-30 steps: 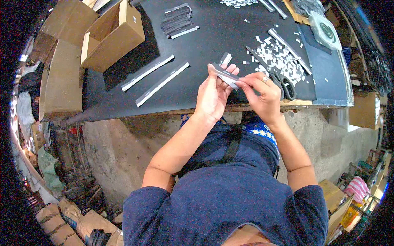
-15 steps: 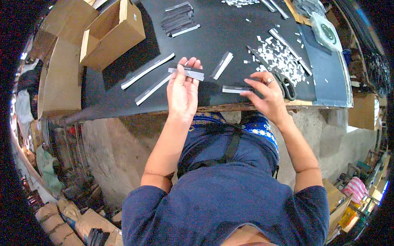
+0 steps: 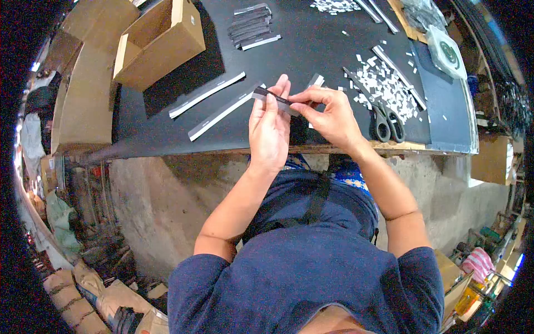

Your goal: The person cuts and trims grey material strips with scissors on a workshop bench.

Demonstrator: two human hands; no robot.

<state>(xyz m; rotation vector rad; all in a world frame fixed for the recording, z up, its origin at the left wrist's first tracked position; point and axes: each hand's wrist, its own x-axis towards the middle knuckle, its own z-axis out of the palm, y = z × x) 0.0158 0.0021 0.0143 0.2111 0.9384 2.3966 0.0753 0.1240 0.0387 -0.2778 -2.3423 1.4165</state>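
Black-and-white label strips (image 3: 285,104) lie across the fingers of my left hand (image 3: 268,133), its thumb pressing them from above. My right hand (image 3: 338,118) has come up to their right end, thumb and forefinger pinched together there. Behind the right hand's fingers, another short strip (image 3: 317,79) lies partly hidden on the black tabletop. Two longer strips, one farther back (image 3: 207,94) and one nearer (image 3: 220,118), lie slanted to the left of my hands. Black-handled scissors (image 3: 388,123) rest to the right, close to the table's front edge.
Small white cut pieces (image 3: 392,86) are scattered at the right, with long strips (image 3: 399,78) beside them. A stack of dark strips (image 3: 250,28) lies at the back. An open cardboard box (image 3: 158,58) stands left; a clear plastic container (image 3: 446,53) sits far right.
My right hand has moved left from a short strip on the table to the strips in my left hand. My left hand has shifted right and turned; the scissors' handles are now uncovered.
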